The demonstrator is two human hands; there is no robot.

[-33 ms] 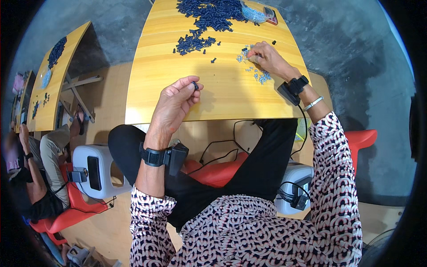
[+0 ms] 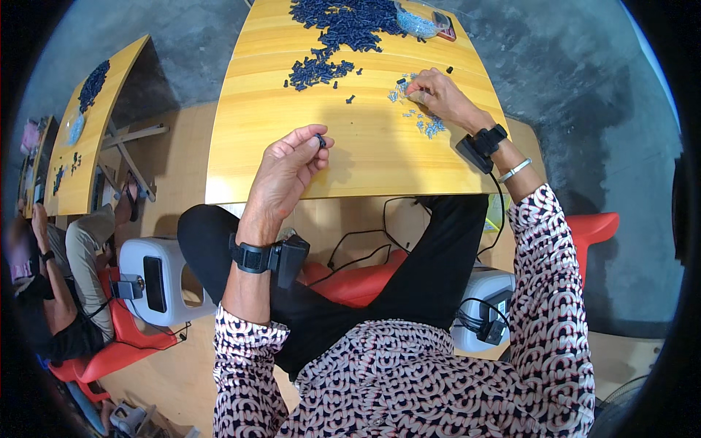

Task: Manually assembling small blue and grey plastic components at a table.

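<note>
My left hand is raised over the near edge of the wooden table, thumb and fingers pinching a small dark plastic piece. At the right, my right hand reaches into a scatter of small silvery, screw-like parts. Its fingertips are pressed together among them; whatever they hold is too small to make out. Between the hands and the far edge lies a small heap of dark plastic pieces, with a few loose ones around it. A larger pile of the same pieces spreads behind.
A clear bowl of pale blue-silver parts stands at the far right, beside a reddish flat object. Cables hang below the table. On the left, another person sits near a second table, by a white-grey stool.
</note>
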